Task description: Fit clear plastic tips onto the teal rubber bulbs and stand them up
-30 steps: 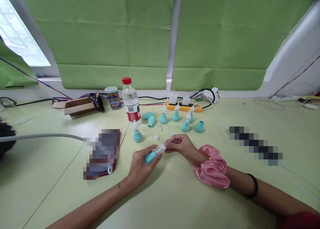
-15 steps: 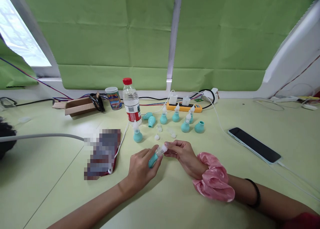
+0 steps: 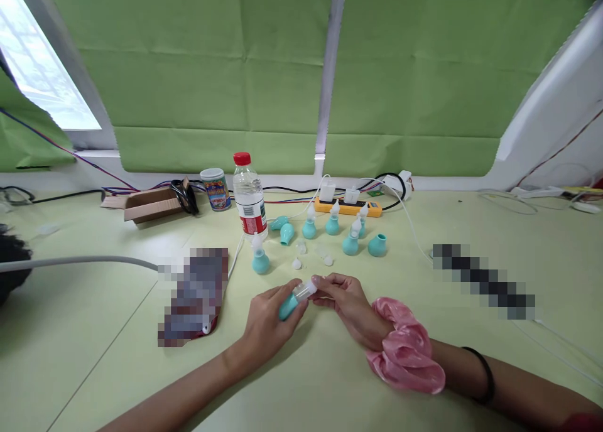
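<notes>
My left hand [image 3: 271,318] is wrapped round the teal rubber bulb of a nasal aspirator [image 3: 288,306], its clear tube pointing up and right. The thumb and fingers of my right hand [image 3: 343,303] pinch the whitish tip [image 3: 311,286] at the tube's far end. Beyond my hands stand several aspirators with clear nozzles, among them one on the left [image 3: 260,262] and one on the right [image 3: 351,243]. A bare teal bulb [image 3: 377,245] sits at the right of the group. Another bulb [image 3: 287,233] lies on its side. Small clear parts [image 3: 296,264] are scattered in front of them.
A red-capped water bottle [image 3: 250,199] and a can [image 3: 215,190] stand at the back. An orange power strip [image 3: 348,206] lies behind the aspirators. A pixelated phone-like thing [image 3: 195,297] is at left, another blurred dark device [image 3: 483,281] at right. Cables cross the table [image 3: 330,382].
The view has tilted slightly, so everything sits a little lower. Both hands keep their hold on the aspirator, with barely any shift.
</notes>
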Demonstrator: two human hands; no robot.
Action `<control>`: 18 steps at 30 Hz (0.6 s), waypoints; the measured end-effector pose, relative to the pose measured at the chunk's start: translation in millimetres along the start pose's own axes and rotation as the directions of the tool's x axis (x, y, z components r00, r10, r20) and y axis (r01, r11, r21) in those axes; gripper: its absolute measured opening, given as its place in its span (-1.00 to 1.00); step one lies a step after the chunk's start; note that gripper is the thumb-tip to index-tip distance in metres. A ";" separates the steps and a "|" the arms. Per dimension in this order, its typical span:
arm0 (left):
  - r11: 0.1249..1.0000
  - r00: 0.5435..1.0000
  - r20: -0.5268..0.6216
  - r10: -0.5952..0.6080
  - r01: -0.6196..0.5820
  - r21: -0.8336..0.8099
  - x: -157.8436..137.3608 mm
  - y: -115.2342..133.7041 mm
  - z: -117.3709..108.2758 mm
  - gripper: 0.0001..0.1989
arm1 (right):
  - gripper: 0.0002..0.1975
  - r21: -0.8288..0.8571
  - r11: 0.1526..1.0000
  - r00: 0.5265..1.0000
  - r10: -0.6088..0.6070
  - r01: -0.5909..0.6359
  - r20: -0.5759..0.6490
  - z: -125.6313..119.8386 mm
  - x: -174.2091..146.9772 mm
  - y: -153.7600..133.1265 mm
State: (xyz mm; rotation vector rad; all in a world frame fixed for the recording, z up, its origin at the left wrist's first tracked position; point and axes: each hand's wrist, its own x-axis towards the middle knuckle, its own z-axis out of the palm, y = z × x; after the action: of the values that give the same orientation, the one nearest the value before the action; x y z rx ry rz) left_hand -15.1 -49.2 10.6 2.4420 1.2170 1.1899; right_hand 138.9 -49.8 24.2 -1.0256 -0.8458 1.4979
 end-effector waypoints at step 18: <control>0.952 0.976 0.171 -0.138 0.178 -0.247 7.3 -3.3 -2.3 -0.62 | -0.84 -0.479 0.710 0.846 -0.509 0.516 0.157 0.4 18.2 -58.6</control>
State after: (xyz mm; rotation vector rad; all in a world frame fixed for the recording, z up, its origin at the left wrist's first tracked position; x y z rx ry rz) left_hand -16.2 -42.2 14.9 2.1552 1.1103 1.0257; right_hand 159.5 -22.1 74.9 -1.0304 -1.4536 0.8096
